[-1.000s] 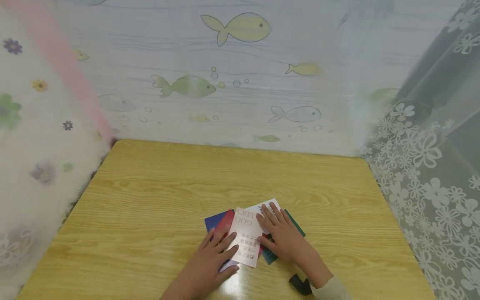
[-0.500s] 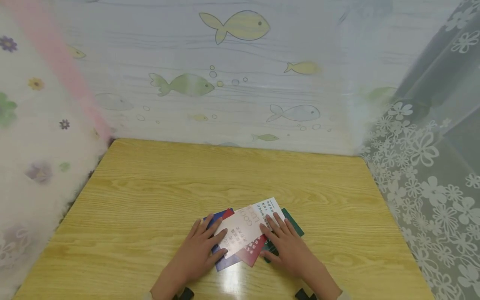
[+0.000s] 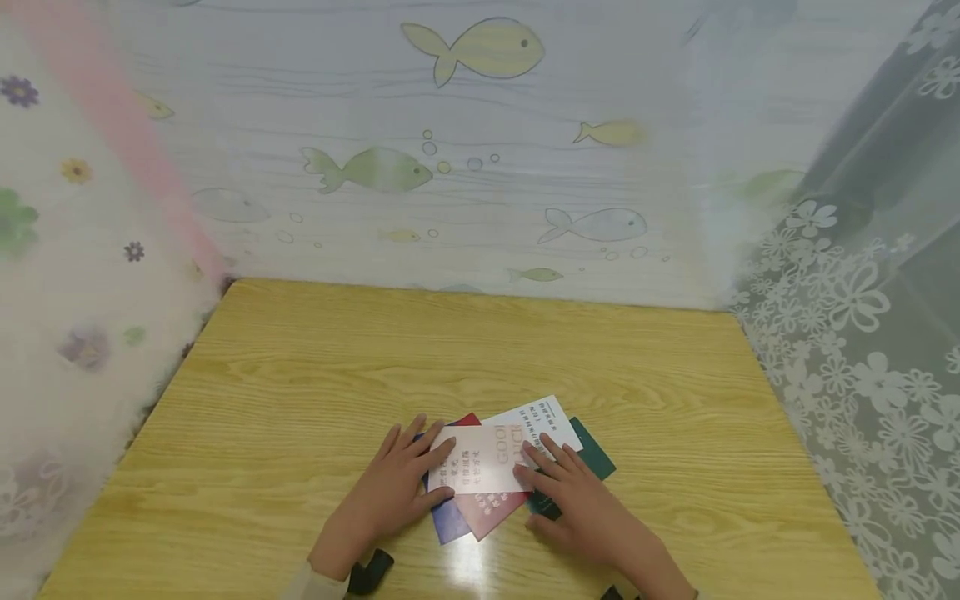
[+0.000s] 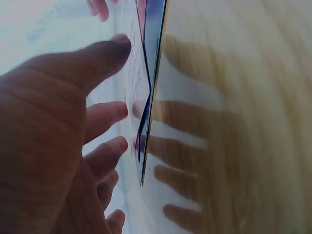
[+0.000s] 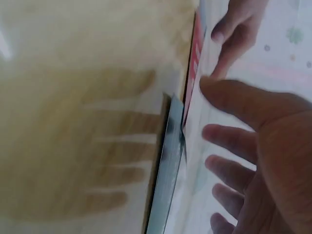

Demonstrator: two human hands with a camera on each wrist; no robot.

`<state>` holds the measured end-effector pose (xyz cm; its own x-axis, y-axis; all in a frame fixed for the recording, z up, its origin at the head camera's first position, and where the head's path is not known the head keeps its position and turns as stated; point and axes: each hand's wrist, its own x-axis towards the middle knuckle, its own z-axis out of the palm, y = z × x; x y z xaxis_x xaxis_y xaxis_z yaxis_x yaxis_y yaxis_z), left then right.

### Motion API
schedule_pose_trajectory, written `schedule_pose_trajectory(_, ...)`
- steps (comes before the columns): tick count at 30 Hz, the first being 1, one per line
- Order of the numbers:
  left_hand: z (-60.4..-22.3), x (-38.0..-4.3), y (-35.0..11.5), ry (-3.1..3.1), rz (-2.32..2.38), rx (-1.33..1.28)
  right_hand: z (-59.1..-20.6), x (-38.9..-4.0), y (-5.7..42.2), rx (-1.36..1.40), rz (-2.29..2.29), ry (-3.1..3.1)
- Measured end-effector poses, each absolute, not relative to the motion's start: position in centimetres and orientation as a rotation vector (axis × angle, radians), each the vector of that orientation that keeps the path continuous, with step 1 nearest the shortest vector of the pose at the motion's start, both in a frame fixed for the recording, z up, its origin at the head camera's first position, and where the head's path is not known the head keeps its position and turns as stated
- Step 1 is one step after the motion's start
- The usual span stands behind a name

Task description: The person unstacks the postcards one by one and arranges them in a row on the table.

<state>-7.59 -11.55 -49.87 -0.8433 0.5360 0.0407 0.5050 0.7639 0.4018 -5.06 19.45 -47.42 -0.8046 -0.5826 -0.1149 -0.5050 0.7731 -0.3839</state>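
Note:
A pale pink card [image 3: 480,458] with "GOOD LUCK" lettering lies on top of several fanned cards. Beneath it show a red card [image 3: 489,510], a blue card [image 3: 452,527], a white printed card [image 3: 553,410] and a dark green card [image 3: 596,457]. My left hand [image 3: 397,492] has its extended fingers at the pink card's left end; the left wrist view puts their tips at the card's face. Over the right side, my right hand [image 3: 581,504] spreads its fingers above the pink, white and green cards. Its fingertips look slightly apart from the cards in the right wrist view.
The cards lie on a wood-grain table [image 3: 300,375] near its front. A fish-patterned sheet [image 3: 480,183] hangs behind the table. Floral cloth [image 3: 82,292] borders the left, and a lace curtain [image 3: 855,308] borders the right. A black strap piece [image 3: 371,573] shows by my left wrist.
The pink card has turned from upright to slanted to lying crosswise, uncovering more of the red and white cards. My left hand has shifted slightly left, my right hand slightly down.

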Motion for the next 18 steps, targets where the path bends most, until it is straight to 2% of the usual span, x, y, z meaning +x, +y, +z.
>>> schedule_pose_trajectory(6,-49.7,-7.9,-12.2,2.867,0.609,0.82,-47.5,-7.2,20.2,-0.909,-0.593,2.763)
schedule_pose_trajectory(18,-49.0,-8.8,-13.0,2.857,0.659,0.781,-47.7,-10.6,20.1,-0.819,-0.739,2.634)
